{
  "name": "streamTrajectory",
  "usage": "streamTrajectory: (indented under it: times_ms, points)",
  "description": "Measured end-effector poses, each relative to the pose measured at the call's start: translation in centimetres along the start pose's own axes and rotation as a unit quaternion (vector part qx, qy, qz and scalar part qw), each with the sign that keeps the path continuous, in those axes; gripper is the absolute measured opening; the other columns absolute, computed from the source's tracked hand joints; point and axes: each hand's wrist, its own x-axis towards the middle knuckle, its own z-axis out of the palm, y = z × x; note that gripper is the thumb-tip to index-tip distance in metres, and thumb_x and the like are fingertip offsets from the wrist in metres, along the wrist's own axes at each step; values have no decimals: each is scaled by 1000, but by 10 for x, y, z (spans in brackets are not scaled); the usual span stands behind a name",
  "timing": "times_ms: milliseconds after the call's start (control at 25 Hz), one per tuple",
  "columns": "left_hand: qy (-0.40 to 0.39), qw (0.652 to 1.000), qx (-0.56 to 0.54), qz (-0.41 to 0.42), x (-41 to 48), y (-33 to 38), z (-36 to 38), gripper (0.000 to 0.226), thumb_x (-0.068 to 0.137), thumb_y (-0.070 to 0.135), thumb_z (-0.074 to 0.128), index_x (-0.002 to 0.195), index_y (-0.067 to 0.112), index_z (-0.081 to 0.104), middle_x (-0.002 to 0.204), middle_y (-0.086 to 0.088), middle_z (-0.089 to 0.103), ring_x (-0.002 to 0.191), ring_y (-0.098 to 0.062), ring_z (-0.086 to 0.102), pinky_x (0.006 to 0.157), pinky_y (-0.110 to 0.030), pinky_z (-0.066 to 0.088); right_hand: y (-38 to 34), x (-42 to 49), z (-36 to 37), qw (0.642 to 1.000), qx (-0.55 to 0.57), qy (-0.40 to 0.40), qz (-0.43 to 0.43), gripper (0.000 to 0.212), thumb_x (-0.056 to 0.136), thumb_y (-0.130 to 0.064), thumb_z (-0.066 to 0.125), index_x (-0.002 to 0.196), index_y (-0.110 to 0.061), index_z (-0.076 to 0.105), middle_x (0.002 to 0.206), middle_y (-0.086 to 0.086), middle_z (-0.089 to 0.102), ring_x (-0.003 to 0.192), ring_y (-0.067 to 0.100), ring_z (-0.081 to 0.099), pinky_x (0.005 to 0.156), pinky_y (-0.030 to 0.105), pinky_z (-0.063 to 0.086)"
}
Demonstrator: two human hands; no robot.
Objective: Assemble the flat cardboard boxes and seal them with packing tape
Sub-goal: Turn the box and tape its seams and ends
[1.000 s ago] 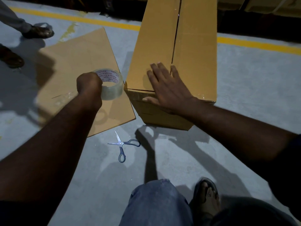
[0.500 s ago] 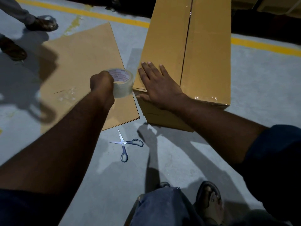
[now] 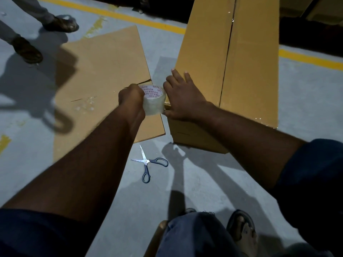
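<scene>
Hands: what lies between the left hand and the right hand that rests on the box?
The clear tape roll, gripped by the left hand, fills the gap to the right hand at the box corner; the head view shows it.

your box stands on the floor to the right, the flat cardboard lying just beside it on the left; the tape roll sits between your left hand and right hand, at the box's near left corner; the scissors lie on the floor nearer you, apart from both
</scene>
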Motion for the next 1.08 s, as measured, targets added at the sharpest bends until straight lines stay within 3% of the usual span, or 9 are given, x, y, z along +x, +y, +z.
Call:
streamTrajectory:
  times_ms: [320, 600, 720, 880, 1080]
  points:
    - [-18, 998, -19, -49, -31, -14, -15, 40, 72, -4, 58, 111, 1, 66, 105, -16, 70, 90, -35, 70, 84, -50, 59, 8, -39, -20, 998, 36, -25, -48, 88, 81, -61, 71, 140, -1, 44, 147, 20, 43, 150, 36, 18, 124, 50, 15]
    - [101, 991, -77, -42, -54, -39, -32, 10, 69, 0, 60, 71, 9, 63, 76, -3, 64, 68, -24, 62, 61, -31, 53, -15, -53, -16, 995, 25, -19, -94, 84, 78, -64, 72, 133, -4, 50, 143, 17, 47, 149, 35, 24, 123, 47, 18]
    - [148, 984, -95, -31, -43, -41, -48, 11, 70, 3, 58, 72, 13, 61, 77, 0, 63, 75, -22, 60, 63, -31, 48, -24, -56, -13, 994, 16, -15, -104, 79, 80, -64, 70, 129, -5, 51, 141, 17, 48, 149, 35, 23, 122, 47, 18]
    - [118, 989, -81, -37, -33, -38, -62, 15, 69, 3, 58, 78, 14, 62, 86, -2, 65, 88, -25, 61, 67, -35, 51, -27, -53, -11, 995, 14, -5, -94, 82, 81, -68, 65, 131, -4, 51, 140, 16, 49, 148, 36, 25, 121, 50, 21]
    - [144, 977, -136, -73, -30, -35, -66, 14, 68, -1, 59, 75, 11, 61, 82, -2, 65, 75, -22, 61, 59, -29, 50, -34, -41, -8, 997, 1, -13, -82, 85, 79, -70, 66, 131, -4, 52, 139, 16, 51, 148, 37, 26, 120, 51, 23]
